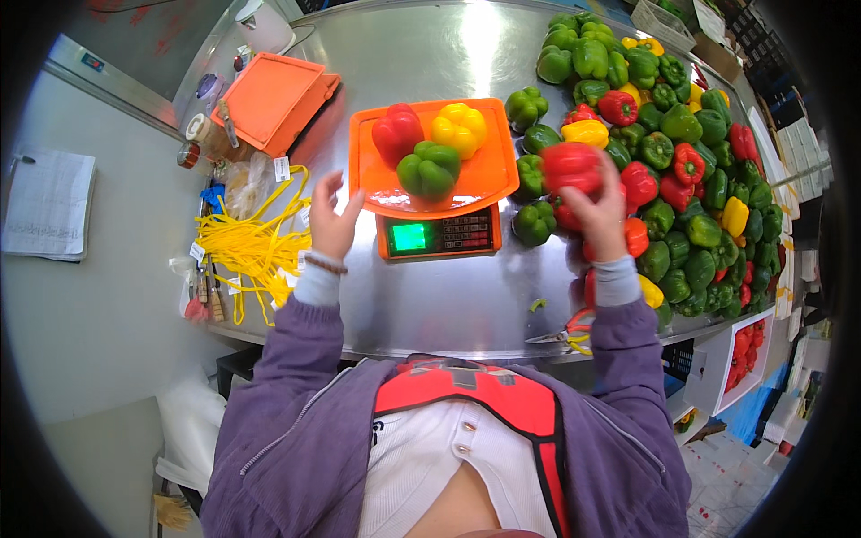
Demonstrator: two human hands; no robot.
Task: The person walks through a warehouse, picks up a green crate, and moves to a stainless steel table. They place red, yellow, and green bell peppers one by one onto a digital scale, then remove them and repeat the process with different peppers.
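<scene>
My right hand (600, 214) grips a red bell pepper (572, 168), slightly blurred, at the near edge of the pepper heap. On the orange pan (464, 185) of a digital scale rest three bell peppers: a red one (397, 133), a yellow one (460, 129) and a green one (428, 169). Below the pan, the scale's green display (409, 237) is lit beside its keypad. My left hand (334, 218) is raised just left of the pan, fingers apart and holding nothing.
A large heap of mixed peppers (699, 269) covers the right side of the steel table (417, 302). Red-and-yellow-handled pruning snips (572, 329) lie near the front edge. Yellow straps (252, 242) with white tags spread at left, below a second orange scale (276, 101) and several jars.
</scene>
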